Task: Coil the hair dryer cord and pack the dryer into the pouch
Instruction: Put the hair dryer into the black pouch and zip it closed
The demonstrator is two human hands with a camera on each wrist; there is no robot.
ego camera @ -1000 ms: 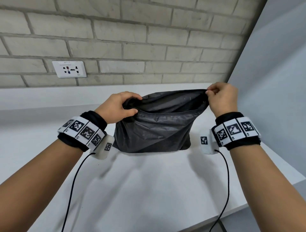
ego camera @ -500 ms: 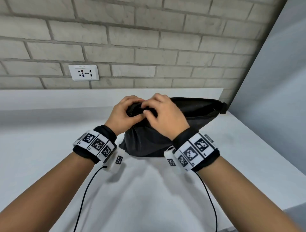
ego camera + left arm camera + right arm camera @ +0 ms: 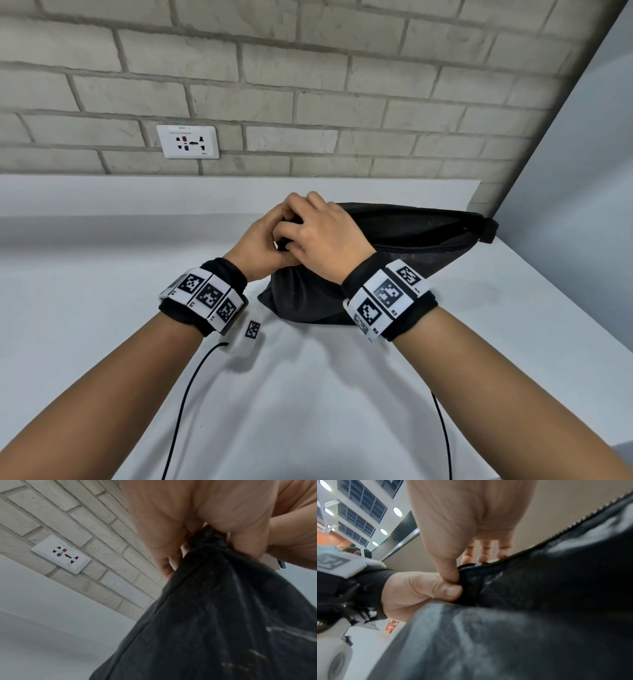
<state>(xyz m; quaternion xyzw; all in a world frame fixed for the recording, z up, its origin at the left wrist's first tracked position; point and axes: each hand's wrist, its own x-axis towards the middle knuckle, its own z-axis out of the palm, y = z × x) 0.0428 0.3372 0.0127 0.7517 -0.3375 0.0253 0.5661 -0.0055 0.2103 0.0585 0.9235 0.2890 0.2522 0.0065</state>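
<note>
A black zip pouch (image 3: 411, 260) stands on the white counter (image 3: 308, 394), its mouth partly open towards the right end. Both hands meet at its top left corner. My left hand (image 3: 267, 240) grips the bunched corner fabric, which the left wrist view shows as pouch (image 3: 223, 615) gathered under the left hand (image 3: 211, 524). My right hand (image 3: 301, 233) lies over the left. In the right wrist view the right hand (image 3: 452, 566) pinches the pouch (image 3: 539, 601) at the near end of the zip teeth (image 3: 573, 524), beside the left thumb (image 3: 436, 588). No hair dryer or cord shows.
A white wall socket (image 3: 187, 141) sits on the brick wall behind, left of the pouch. A grey side wall (image 3: 582, 171) closes the right side, and the counter ends at a slanted right edge (image 3: 565, 329). Thin black wrist-camera cables (image 3: 185, 404) trail over the near counter.
My right hand has left the pouch's right corner and crossed to the left corner beside the left hand. The stretched-open mouth has sagged narrower. The left hand has kept its grip.
</note>
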